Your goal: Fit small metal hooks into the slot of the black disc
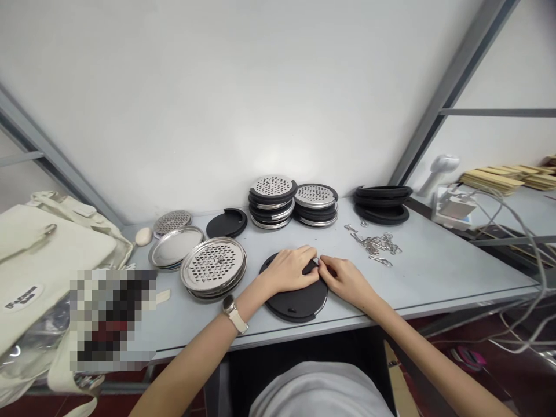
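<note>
A round black disc (295, 302) lies on the grey table near its front edge. My left hand (292, 269) rests on the upper part of the disc, fingers bent and pressing on it. At the disc's upper right edge, my right hand (343, 279) pinches a small metal piece (317, 262), too small to make out fully. Metal clips (377, 244) lie loose in a heap to the right of my hands. On the left is a stack of perforated metal discs (212, 265), with plain metal discs (177, 248) behind it.
Two stacks of graters in black holders (271, 202) (316, 204) stand against the wall. Black rings (382, 204) are piled at the back right, and one black holder (226, 223) lies further left. A cream bag (56, 249) covers the left end. Cables (527, 231) hang at the right.
</note>
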Demonstrator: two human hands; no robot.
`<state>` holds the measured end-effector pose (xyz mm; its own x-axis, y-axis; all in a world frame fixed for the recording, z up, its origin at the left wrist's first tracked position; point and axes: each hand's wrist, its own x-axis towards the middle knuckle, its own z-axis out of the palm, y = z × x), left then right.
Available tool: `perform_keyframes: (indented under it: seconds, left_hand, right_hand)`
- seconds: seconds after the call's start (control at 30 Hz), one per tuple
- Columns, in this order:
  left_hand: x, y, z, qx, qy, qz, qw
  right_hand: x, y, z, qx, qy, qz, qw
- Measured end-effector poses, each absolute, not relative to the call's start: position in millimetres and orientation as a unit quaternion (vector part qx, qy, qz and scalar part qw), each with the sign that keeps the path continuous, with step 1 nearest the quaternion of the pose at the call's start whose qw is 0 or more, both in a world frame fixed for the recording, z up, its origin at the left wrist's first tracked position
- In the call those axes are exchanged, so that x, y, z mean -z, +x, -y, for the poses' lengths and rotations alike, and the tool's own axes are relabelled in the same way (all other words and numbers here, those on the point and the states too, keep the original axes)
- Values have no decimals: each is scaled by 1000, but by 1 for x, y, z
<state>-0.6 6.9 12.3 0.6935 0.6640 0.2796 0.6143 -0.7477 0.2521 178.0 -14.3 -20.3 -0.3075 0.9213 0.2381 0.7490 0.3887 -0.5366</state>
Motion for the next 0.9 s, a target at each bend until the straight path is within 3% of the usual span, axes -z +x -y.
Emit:
perform_keyframes:
  seconds: [0.43,0.9]
  left_hand:
    - [-10,-1,-9,-174,918,-351,57]
    - [-16,2,-2,-181,909,-368,79]
  right_hand:
    - [21,179,15,-125,-551,772,290]
    - [19,181,11,-185,-494,808,262]
